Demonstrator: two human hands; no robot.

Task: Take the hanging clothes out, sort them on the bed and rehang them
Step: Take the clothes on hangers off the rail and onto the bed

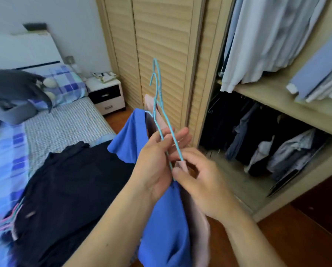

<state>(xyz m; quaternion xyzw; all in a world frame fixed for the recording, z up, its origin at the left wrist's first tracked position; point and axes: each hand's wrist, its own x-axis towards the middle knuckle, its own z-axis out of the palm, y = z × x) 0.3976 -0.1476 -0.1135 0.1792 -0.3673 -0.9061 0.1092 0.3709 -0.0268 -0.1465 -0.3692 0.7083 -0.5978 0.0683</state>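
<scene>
Beside the open wardrobe (267,116), two turquoise hangers (157,97) (blue garment (165,218) attached) are gripped by the left hand (153,164) and pinched by the right hand (196,176).

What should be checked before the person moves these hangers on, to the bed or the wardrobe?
1. Left hand holds the turquoise hangers: ok.
2. Right hand pinches the pink garment near the hanger's end: ok.
3. Blue garment seated on its hanger: cannot tell, the shoulder is hidden by the hands.
4. Hanger hooks free of each other: cannot tell, they overlap.
5. Bed has bare space beyond the dark clothes pile: ok.
6. Wardrobe open: ok.
</scene>
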